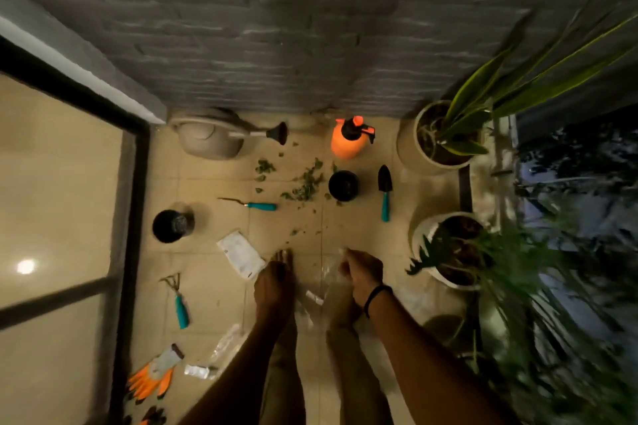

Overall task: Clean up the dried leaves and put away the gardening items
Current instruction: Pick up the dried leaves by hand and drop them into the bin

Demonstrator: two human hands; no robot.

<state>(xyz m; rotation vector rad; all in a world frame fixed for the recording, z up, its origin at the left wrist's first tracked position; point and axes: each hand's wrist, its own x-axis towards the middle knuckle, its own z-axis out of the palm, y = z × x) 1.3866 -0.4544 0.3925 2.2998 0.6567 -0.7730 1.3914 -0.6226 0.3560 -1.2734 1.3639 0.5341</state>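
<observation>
You are looking straight down at a tiled balcony floor (214, 286), both forearms reaching into the lower middle. Your right hand (362, 274), with a dark band at the wrist, has its fingers curled round the top edge of a clear plastic bag (319, 286), which hangs between your two hands. Your left hand (274, 281) is beside the bag, fingers pointing away from you, but the blur hides whether it holds anything. The dried leaves (305, 185) lie scattered on the tiles ahead, well apart from your hands, just left of a small black pot (342, 185). A trowel (385, 191) lies right of that pot, an orange sprayer (348, 138) stands behind it, and a watering can (210, 138) sits against the brick wall (310, 28). Left of the leaves lies a narrow teal-handled tool (253, 205); farther left stands a second black pot (172, 226). Near your left hand lies a white packet (241, 259) — below it a hand rake (177, 300) and orange gloves (152, 376). Two potted plants (442, 138) stand along the right.
</observation>
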